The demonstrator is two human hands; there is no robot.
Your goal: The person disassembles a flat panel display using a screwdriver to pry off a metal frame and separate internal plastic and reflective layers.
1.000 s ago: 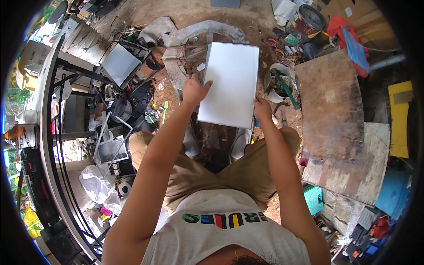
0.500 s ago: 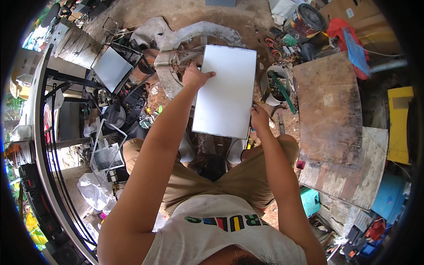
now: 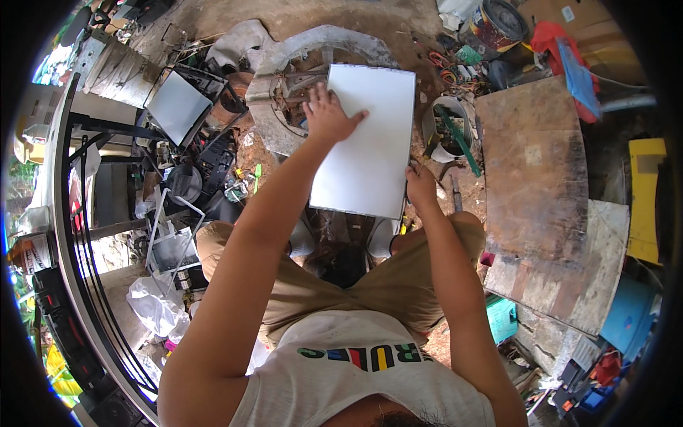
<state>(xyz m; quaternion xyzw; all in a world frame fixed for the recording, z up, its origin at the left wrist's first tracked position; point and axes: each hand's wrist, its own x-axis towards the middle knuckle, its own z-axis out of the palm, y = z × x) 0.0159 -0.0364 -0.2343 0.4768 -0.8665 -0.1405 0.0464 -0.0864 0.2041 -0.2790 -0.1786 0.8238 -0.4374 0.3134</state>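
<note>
A flat white rectangular panel (image 3: 364, 146) with a thin dark edge lies before me, its far end over a round, weathered grey frame (image 3: 324, 41). My left hand (image 3: 333, 119) is open at the panel's left edge, fingers spread and thumb lying on the white face. At the right edge, my right hand (image 3: 421, 186) is closed with its fingers curled. What it grips there is too small to make out. Just past that hand stands a whitish bucket (image 3: 428, 128) with a green bar (image 3: 459, 142) sticking out of it.
A worn wooden board (image 3: 533, 178) lies to the right. On the left are a dark-framed panel (image 3: 178, 107), a white plastic bag (image 3: 158, 307) and a long metal frame (image 3: 64, 213). A paint-stained pail (image 3: 498, 25) stands at the far right, near a tangle of wires (image 3: 445, 71).
My left hand has shifted right and a little away from me, and its fingers have spread. The right hand has risen slightly along the panel's edge. The panel's place is nearly the same.
</note>
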